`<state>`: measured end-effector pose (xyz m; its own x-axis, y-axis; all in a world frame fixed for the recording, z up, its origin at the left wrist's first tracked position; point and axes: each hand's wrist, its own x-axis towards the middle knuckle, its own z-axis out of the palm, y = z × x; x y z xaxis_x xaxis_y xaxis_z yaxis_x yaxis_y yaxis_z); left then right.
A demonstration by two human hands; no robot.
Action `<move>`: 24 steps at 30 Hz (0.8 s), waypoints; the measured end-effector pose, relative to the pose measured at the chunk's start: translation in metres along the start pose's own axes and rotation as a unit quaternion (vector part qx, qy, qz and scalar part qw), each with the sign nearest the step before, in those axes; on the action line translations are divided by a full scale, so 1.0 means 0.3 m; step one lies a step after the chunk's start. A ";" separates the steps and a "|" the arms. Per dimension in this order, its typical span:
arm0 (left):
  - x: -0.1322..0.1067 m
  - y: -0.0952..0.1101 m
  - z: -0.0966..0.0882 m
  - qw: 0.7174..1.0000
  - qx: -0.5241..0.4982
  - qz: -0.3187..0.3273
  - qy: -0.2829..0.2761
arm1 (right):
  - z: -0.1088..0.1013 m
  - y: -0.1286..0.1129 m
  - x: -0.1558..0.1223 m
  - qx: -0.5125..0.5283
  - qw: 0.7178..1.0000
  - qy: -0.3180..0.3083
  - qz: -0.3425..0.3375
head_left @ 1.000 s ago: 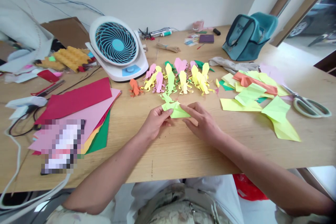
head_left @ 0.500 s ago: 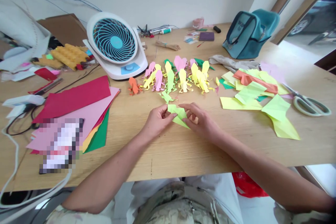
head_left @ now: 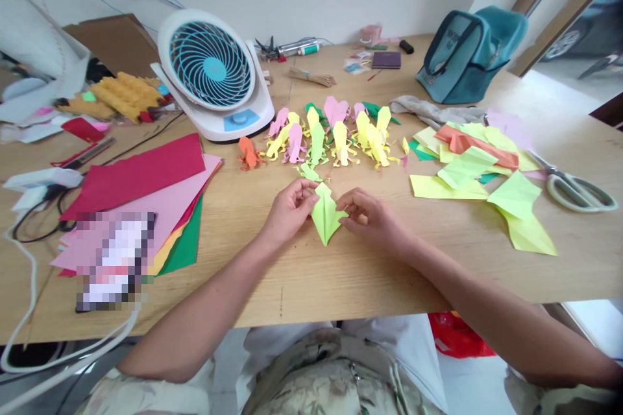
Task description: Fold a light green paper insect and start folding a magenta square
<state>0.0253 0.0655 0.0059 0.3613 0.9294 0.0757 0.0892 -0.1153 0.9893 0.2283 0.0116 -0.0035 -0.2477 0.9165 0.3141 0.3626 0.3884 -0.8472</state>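
Observation:
A light-green folded paper piece [head_left: 324,215] rests on the wooden table [head_left: 341,272], its point aimed toward me. My left hand [head_left: 287,211] pinches its upper left edge with closed fingers. My right hand [head_left: 372,219] pinches its right side. Just beyond them lies a row of several finished paper figures [head_left: 331,136] in yellow, pink, green and orange.
A stack of coloured paper sheets [head_left: 146,194] lies at the left, a white and blue desk fan [head_left: 214,71] behind it. Loose yellow-green paper scraps [head_left: 487,175] and scissors [head_left: 574,185] lie at the right, a teal bag [head_left: 467,55] at the back right. Cables hang off the left edge.
The green piece has been turned from lying sideways to pointing toward me. Both hands stayed on it and shifted slightly apart.

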 end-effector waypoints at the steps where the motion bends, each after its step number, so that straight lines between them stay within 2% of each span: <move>1: 0.001 0.000 -0.001 1.000 -0.006 -0.007 0.000 | 0.000 -0.001 0.000 0.003 1.000 -0.003 0.008; 7: 0.002 -0.008 -0.008 1.000 0.003 -0.017 0.008 | -0.004 -0.004 0.002 0.002 1.000 -0.011 0.013; 12: 0.001 -0.026 -0.007 0.996 0.078 0.036 0.027 | -0.006 0.007 0.002 0.033 0.999 -0.014 0.017; 15: -0.003 -0.028 -0.007 0.990 0.129 0.054 0.032 | -0.005 0.012 -0.003 0.018 1.000 -0.018 0.000; 17: -0.009 -0.020 -0.008 0.971 0.212 0.098 0.045 | -0.005 0.012 -0.006 -0.007 1.000 -0.019 -0.015; 20: -0.021 -0.001 -0.005 0.920 0.340 0.189 0.047 | -0.010 0.004 -0.008 -0.042 0.999 -0.025 -0.022; 22: -0.030 0.008 0.000 0.902 0.368 0.226 0.001 | -0.016 -0.004 -0.008 -0.057 0.997 -0.047 -0.019; 24: -0.037 0.009 0.007 0.900 0.364 0.231 -0.057 | -0.023 -0.012 -0.007 -0.071 0.995 -0.069 -0.013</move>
<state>0.0235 0.0540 0.0075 0.6051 0.6857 0.4045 0.4747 -0.7187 0.5081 0.2336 0.0091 0.0018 -0.3759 0.8881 0.2646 0.4752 0.4299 -0.7677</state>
